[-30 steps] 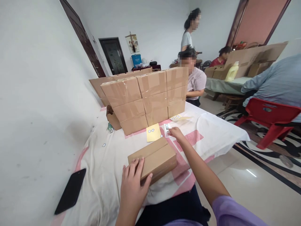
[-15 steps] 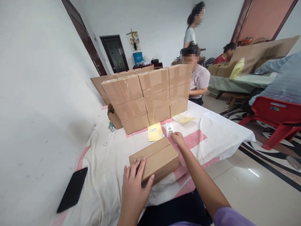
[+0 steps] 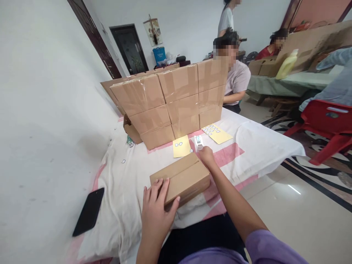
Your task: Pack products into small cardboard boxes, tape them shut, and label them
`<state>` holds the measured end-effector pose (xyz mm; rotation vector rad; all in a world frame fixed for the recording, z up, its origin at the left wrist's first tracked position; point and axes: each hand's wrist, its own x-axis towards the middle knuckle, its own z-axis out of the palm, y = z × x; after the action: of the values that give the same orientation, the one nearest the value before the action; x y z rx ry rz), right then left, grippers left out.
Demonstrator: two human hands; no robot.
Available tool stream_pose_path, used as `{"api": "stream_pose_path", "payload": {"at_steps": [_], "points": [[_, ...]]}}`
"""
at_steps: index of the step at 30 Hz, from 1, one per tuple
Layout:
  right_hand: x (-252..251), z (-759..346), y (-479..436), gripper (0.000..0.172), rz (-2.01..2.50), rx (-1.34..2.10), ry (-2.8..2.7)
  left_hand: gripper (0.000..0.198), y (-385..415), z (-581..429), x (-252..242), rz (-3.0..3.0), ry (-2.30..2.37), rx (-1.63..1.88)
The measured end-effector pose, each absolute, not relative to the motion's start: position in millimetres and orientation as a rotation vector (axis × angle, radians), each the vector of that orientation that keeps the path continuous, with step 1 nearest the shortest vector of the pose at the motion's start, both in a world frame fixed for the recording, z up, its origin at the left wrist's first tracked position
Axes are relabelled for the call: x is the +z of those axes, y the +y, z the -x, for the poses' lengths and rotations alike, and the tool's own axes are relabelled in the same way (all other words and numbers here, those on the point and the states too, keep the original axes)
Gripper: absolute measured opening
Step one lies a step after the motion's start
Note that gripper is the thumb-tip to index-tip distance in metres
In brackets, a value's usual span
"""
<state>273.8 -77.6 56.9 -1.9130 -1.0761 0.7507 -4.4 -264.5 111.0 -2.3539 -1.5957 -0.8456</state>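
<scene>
A closed brown cardboard box point(image 3: 181, 177) lies on the cloth-covered table point(image 3: 129, 183) just in front of me. My left hand point(image 3: 156, 209) rests flat on the box's near corner, fingers spread. My right hand point(image 3: 206, 155) is past the box's far right corner, its fingers pinched on a small white packet point(image 3: 198, 142) that stands on the cloth. A yellow sheet point(image 3: 181, 146) with a few small stickers lies left of the packet. A second yellow sticker sheet point(image 3: 217, 133) lies to its right.
A wall of stacked taped cardboard boxes point(image 3: 170, 102) stands across the far side of the table. A black phone point(image 3: 89, 211) lies near the left edge by the white wall. A person sits behind the boxes; others work at a table to the right. A red plastic chair point(image 3: 324, 124) stands at right.
My right hand has drawn back toward the box with the white packet, which now stands upright. My left hand has stayed on the box. The view has tilted down slightly.
</scene>
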Motion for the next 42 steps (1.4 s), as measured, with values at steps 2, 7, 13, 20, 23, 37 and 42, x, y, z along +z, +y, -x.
{"api": "stream_pose_path", "payload": {"at_steps": [2,7,13,20,23,37,42], "points": [[60,-271,-85,0.020,1.868,0.760,-1.069,0.055,-265,4,111,2.350,-1.598,-0.848],[79,-274,-113,0.023,1.652,0.901,-1.071,0.053,-265,-1,113,2.304,-1.554,-0.824],[136,-273,-165,0.033,1.342,1.046,-1.154,0.049,-271,-17,117,2.223,-1.564,-0.767],[184,-239,-194,0.019,1.332,0.976,-1.679,0.047,-275,-26,127,2.179,-1.632,-0.751],[192,-235,-194,0.019,1.318,1.076,-1.804,0.047,-275,-28,128,2.172,-1.650,-0.763],[218,-222,-173,0.034,1.559,1.801,-1.595,0.048,-269,-21,114,2.175,-1.592,-0.972],[222,-215,-177,0.049,1.754,1.718,-1.527,0.049,-270,-21,115,2.185,-1.623,-0.993]]}}
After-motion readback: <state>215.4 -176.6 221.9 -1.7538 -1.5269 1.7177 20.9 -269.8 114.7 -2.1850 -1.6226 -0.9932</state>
